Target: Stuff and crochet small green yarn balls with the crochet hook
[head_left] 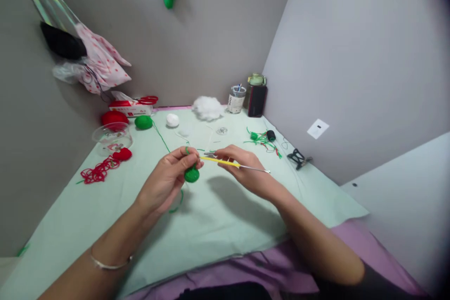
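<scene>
My left hand is closed on a small round green crochet piece, which hangs below the thumb and fingertips. Green yarn runs up from this hand toward the back of the table, and a loose green tail dangles beneath it. In my right hand is a crochet hook with a yellow grip and silver shaft; its left end reaches the green piece. A small grey metal-looking object shows at the right fingertips, too small to name.
A green yarn ball, white ball and white stuffing stand behind. To the left lie red yarn and a clear bowl. Green scraps, a black clip, a can and a phone are right.
</scene>
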Action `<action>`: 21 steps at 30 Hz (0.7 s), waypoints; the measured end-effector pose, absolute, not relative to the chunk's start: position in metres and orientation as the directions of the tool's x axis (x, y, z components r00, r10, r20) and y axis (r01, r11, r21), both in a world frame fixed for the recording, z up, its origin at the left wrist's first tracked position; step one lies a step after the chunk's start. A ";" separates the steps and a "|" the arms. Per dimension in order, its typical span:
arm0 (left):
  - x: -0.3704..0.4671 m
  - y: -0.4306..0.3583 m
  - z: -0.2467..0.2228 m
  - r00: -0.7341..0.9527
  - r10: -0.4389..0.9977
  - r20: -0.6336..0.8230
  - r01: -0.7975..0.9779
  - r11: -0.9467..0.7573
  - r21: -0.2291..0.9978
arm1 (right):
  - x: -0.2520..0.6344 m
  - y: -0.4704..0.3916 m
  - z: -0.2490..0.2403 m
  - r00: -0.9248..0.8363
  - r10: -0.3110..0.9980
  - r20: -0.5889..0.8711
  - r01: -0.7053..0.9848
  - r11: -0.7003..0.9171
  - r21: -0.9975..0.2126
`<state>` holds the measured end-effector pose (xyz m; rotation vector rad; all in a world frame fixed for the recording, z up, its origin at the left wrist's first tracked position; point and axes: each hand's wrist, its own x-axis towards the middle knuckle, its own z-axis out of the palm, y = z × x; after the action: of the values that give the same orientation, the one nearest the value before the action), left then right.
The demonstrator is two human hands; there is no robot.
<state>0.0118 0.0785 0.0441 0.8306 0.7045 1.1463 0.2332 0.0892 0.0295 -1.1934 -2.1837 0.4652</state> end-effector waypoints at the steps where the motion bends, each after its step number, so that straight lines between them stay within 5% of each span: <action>1: 0.008 0.089 0.050 0.266 0.964 -0.024 -0.518 0.164 0.840 | 0.236 0.104 0.030 -0.429 0.873 0.231 0.785 0.487 -0.383; 2: 0.005 0.099 0.054 0.256 0.967 0.009 -0.564 0.142 0.813 | 0.236 0.117 0.029 -0.423 0.900 0.106 0.877 0.436 -0.203; 3: 0.002 0.107 0.056 0.238 0.971 0.032 -0.612 0.124 0.781 | 0.236 0.129 0.025 -0.416 0.908 0.049 0.896 0.419 -0.148; 7: -0.008 0.129 0.050 0.135 0.991 -0.010 -0.721 0.105 0.685 | 0.229 0.158 0.003 -0.391 0.920 -0.004 0.915 0.388 -0.111; 14: -0.024 0.129 0.026 0.134 0.986 -0.100 -0.708 0.166 0.687 | 0.241 0.151 0.008 -0.375 0.924 0.079 0.859 0.378 -0.346; 21: -0.021 0.123 0.027 0.192 0.981 -0.036 -0.689 0.161 0.707 | 0.237 0.135 0.024 -0.439 0.880 0.180 0.618 0.441 -0.650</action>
<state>-0.0210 0.1232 0.0272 0.6301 0.5667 1.2870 0.2367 0.1351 0.0244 -1.2560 -2.1949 0.6915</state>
